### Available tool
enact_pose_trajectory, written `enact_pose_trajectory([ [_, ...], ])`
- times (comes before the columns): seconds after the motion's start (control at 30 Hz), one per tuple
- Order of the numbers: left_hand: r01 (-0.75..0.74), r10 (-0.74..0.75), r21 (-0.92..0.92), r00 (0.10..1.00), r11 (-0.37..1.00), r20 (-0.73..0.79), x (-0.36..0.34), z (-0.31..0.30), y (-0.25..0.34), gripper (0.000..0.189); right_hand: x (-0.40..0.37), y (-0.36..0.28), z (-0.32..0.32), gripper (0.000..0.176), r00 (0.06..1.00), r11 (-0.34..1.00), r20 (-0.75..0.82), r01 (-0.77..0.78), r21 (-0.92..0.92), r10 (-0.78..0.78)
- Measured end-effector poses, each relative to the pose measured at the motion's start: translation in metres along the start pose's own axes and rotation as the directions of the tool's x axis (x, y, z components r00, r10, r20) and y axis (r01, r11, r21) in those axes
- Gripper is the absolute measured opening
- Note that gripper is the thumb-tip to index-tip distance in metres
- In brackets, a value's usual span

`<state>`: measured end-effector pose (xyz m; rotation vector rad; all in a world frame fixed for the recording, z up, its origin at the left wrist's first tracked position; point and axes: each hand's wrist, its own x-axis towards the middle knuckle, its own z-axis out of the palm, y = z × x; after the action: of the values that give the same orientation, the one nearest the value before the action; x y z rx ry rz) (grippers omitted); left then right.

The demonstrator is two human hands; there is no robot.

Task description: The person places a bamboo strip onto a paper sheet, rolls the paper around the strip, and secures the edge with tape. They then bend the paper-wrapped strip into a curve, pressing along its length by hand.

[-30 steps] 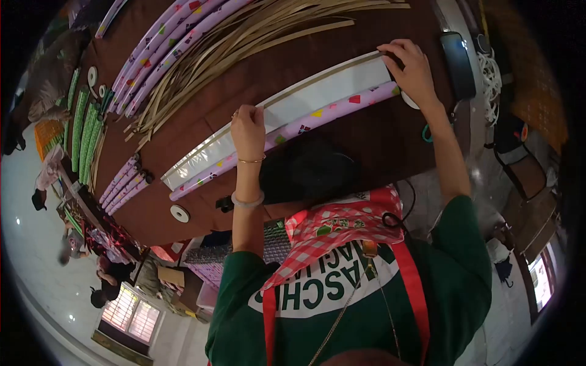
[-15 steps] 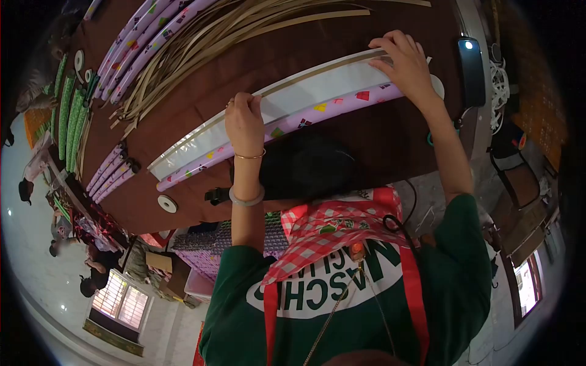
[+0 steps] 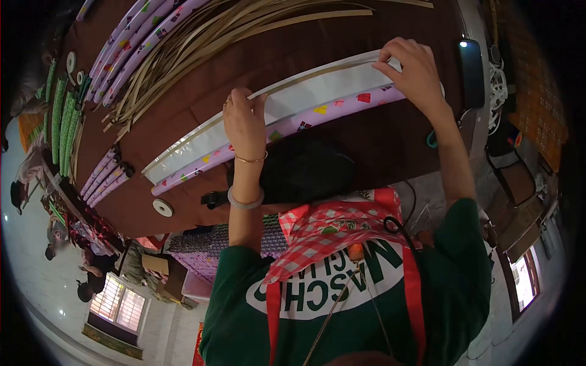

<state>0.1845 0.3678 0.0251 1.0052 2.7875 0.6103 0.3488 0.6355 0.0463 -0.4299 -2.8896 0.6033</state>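
Outward goes the right hand, now a touch nearer the black phone than half a second ago, its wrist covering more of the white disc behind it! Its fingers and thumb bend over the sheet's far corner; whether they pinch there, I can't tell. And the left hand, curled near the middle, has thumb and finger closed on the tan strip running along the far edge of the white sheet. That sheet stretches across the maroon tabletop, its near edge bordered by the patterned purple roll. Just beside it sits a black bag; beyond, a bundle of loose tan strips.
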Motion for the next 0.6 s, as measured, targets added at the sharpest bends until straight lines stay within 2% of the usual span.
enact_pose_trajectory([
  [0.07, 0.017, -0.017, -0.109, 1.000, 0.994, 0.000, 0.003, 0.002, 0.000, 0.026, 0.000, -0.001, -0.008, 0.016, 0.982, 0.980, 0.104, -0.170, 0.108, 0.158],
  [0.2, 0.077, -0.067, -0.210, 0.996, 0.975, 0.054, 0.009, 0.001, -0.005, 0.026, -0.005, 0.007, -0.010, 0.016, 0.956, 0.954, 0.177, -0.262, 0.145, 0.236],
  [0.27, 0.005, 0.005, -0.200, 0.999, 0.980, 0.047, 0.011, 0.001, -0.008, 0.025, -0.009, 0.011, -0.008, 0.015, 0.962, 0.966, 0.094, -0.258, -0.007, 0.258],
  [0.4, -0.064, 0.092, -0.246, 0.990, 0.967, 0.102, 0.020, -0.001, -0.008, 0.028, -0.015, 0.018, 0.000, 0.015, 0.964, 0.963, 0.000, -0.267, -0.031, 0.267],
  [0.47, -0.206, 0.225, -0.136, 0.963, 0.969, 0.146, 0.028, -0.010, -0.005, 0.030, -0.017, 0.021, 0.003, 0.015, 0.944, 0.945, -0.020, -0.328, 0.001, 0.328],
  [0.53, -0.222, 0.240, -0.107, 0.950, 0.969, 0.199, 0.031, -0.015, -0.002, 0.036, -0.018, 0.025, 0.007, 0.015, 0.933, 0.933, -0.010, -0.358, 0.035, 0.358],
  [0.6, -0.404, 0.386, 0.021, 0.887, 0.914, 0.252, 0.036, -0.020, 0.004, 0.043, -0.017, 0.023, 0.006, 0.015, 0.922, 0.920, 0.001, -0.386, 0.070, 0.387],
])
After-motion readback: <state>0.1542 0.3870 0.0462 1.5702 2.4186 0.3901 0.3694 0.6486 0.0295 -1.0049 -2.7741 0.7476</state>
